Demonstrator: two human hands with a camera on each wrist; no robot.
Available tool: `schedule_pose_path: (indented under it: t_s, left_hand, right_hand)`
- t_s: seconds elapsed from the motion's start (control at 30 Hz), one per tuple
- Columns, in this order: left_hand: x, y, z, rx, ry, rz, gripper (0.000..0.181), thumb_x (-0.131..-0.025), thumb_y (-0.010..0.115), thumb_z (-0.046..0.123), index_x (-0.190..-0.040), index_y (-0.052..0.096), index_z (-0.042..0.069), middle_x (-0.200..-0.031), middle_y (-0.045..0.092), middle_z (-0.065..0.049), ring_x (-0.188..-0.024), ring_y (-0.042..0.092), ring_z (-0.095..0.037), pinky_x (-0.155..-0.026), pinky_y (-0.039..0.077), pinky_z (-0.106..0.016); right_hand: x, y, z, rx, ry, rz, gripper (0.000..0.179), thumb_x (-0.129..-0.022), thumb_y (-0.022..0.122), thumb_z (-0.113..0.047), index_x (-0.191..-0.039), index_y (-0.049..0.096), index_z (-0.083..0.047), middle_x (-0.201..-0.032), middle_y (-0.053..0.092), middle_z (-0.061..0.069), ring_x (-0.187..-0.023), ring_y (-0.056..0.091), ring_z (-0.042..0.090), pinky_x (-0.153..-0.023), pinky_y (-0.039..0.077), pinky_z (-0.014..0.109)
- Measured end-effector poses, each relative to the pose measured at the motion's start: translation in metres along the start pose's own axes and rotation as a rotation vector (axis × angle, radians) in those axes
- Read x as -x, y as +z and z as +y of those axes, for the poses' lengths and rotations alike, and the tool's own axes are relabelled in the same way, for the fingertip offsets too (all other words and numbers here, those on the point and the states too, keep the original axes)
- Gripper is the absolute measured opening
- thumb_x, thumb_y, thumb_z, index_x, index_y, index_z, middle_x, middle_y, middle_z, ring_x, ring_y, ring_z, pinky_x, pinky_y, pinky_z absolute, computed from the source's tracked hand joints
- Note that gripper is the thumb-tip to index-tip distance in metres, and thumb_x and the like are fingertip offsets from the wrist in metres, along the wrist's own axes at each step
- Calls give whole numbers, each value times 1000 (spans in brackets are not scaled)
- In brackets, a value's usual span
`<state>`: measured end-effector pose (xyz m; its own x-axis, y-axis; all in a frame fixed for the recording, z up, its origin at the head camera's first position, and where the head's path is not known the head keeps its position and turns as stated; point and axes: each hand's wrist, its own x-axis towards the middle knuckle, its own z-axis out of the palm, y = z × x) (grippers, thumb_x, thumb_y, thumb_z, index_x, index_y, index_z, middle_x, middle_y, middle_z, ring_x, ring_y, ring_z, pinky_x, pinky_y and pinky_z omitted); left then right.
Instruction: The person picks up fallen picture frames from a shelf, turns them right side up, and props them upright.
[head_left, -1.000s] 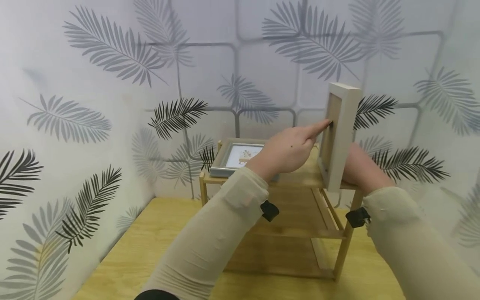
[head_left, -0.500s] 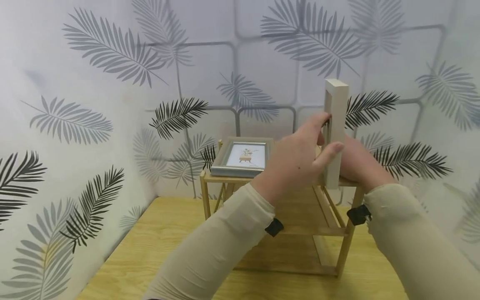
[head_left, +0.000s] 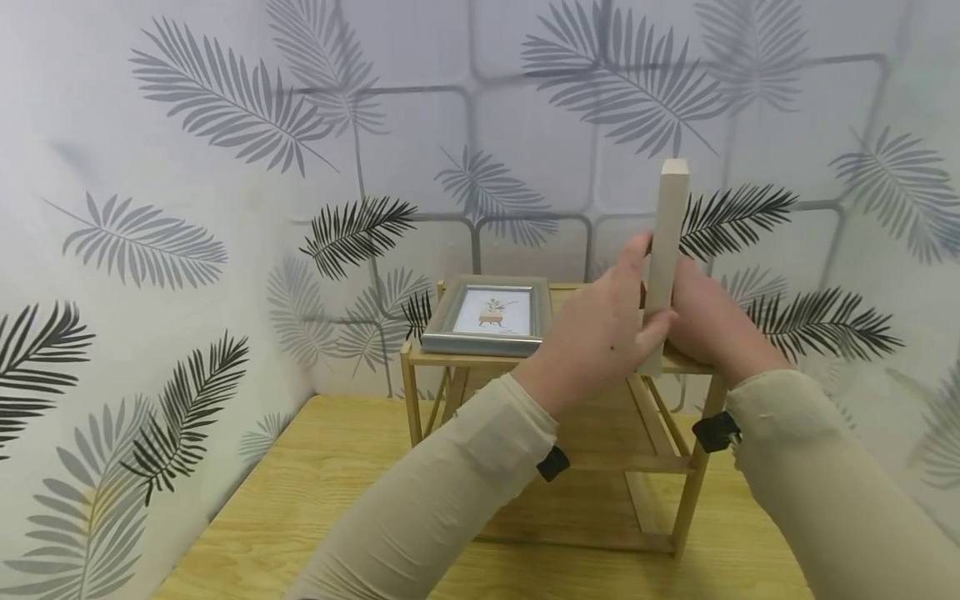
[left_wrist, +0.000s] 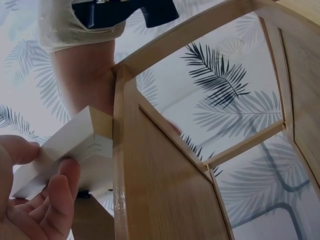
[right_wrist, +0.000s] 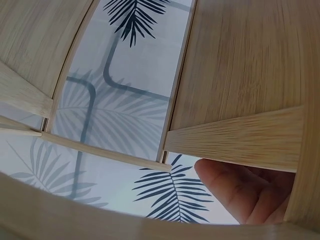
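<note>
A white picture frame [head_left: 672, 225] stands upright, edge-on, at the right end of the small wooden shelf [head_left: 585, 458]. My left hand [head_left: 596, 333] grips it by the near edge, thumb on that edge and fingers on the left face. Up close in the left wrist view, the thumb and fingers pinch the frame [left_wrist: 75, 142] beside the shelf. My right hand [head_left: 701, 312] lies along the frame's right face, its fingers hidden. Behind the shelf's top rail in the right wrist view, only part of my right hand [right_wrist: 245, 192] shows, so I cannot tell its grip.
A silver-grey picture frame [head_left: 438, 333] lies flat on the left of the shelf top, its picture facing up. The tiered shelf stands on a yellow wood-grain table [head_left: 300, 483]. Close behind is a wall [head_left: 405, 150] papered with leaves.
The white frame has turned from showing its brown back to edge-on. My left hand has gone from a pointing finger at that back to gripping the near edge. The silver-grey frame stays put.
</note>
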<state>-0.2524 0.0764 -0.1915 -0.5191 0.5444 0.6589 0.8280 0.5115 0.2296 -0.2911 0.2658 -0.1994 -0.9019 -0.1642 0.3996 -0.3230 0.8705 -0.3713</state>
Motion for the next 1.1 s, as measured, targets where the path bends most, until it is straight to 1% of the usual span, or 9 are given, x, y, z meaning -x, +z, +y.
schedule_pose_path:
  t_s: [0.13,0.23,0.33,0.43,0.53,0.7,0.8,0.97,1.1]
  left_hand:
    - [1,0,-1,5,-1,0,79,-99,65,26,-157,14,8,-108,63,-4,-66,58,-11,-52,46,-18]
    - [0,-2,-2,-2,-13,-7,78,-99,64,26,-157,15,7,-110,63,-6,-71,61,-11,-55,48,-17]
    - [0,-3,-3,2,-30,-19,73,-99,64,25,-153,18,8,-111,62,-6,-77,62,-12,-59,49,-18]
    - [-1,-5,-6,-2,-45,-25,68,-98,64,22,-148,21,7,-108,61,-6,-77,63,-13,-60,50,-20]
    - [-1,-7,-9,-30,-49,-20,66,-97,64,20,-146,23,6,-105,62,-7,-76,64,-15,-60,51,-21]
    - [-2,-11,-12,-66,-50,-26,61,-99,64,23,-143,25,6,-102,63,-8,-74,65,-17,-58,51,-22]
    - [-3,-13,-14,-91,-67,-53,62,-99,63,25,-143,24,7,-100,63,-6,-69,64,-16,-55,50,-23]
    - [-5,-16,-20,-127,-152,-94,75,-97,62,24,-154,17,6,-85,63,-4,-59,59,-17,-48,47,-28]
    - [-8,-19,-30,-90,-220,-124,81,-97,59,22,-159,11,5,-73,61,-5,-54,57,-18,-45,44,-31]
  right_hand:
    - [0,0,0,-26,103,-21,69,-104,50,-23,-154,15,9,-137,43,39,-125,45,56,-101,35,70]
    - [0,1,-2,-40,137,-19,70,-103,48,-19,-155,11,9,-139,42,40,-127,44,55,-103,34,69]
    - [1,2,-3,-66,167,-4,71,-100,48,-14,-156,11,8,-136,45,38,-123,48,53,-100,37,69]
    - [2,3,-4,-70,191,30,70,-97,48,-14,-153,14,10,-129,49,37,-111,54,49,-90,44,66]
    - [4,3,-4,-54,205,55,66,-96,45,-15,-149,17,13,-124,50,37,-102,55,46,-83,46,63]
    - [4,3,-3,-54,223,66,62,-96,44,-17,-145,22,13,-123,49,36,-102,53,45,-82,45,62]
    - [4,3,-2,-58,240,64,61,-96,44,-20,-144,23,11,-123,49,35,-102,53,45,-82,46,62]
    - [6,2,-2,-61,268,56,61,-98,44,-24,-143,23,10,-123,48,36,-103,53,45,-82,46,61]
    - [6,2,-3,-69,281,65,57,-101,46,-30,-140,28,8,-120,49,34,-102,53,45,-80,46,60]
